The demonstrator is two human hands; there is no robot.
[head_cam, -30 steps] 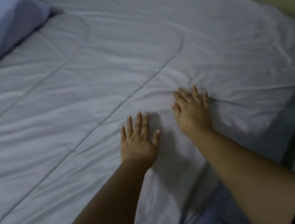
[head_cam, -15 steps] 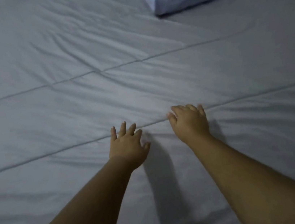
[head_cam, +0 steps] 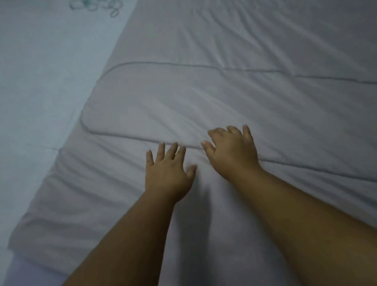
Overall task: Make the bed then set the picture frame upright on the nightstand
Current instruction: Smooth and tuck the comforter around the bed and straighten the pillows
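view: I'm looking down from the head camera at both bare forearms reaching out over the bed.
left hand (head_cam: 168,172): palm down, flat on the quilt (head_cam: 261,98), fingers spread wide, holding nothing.
right hand (head_cam: 233,152): palm down on the quilt just right of the left hand, fingers loosely curved, tips pressing the fabric; no cloth visibly pinched, holding nothing.
gap: hands close together, thumbs near but apart.
quilt: grey, stitched; covers the centre and right of the bed. A curved seam runs under the fingertips, and fine wrinkles fan out to the left of the left hand and at far right.
quilt edge: runs diagonally from far centre to near left, with a folded corner at near left.
sheet (head_cam: 17,89): lighter bare bedsheet showing left of the quilt edge, with a faint green print at far left.
picture frame, nightstand: not in my view.
sleeve: dark cuff just visible at near right; can't tell more.
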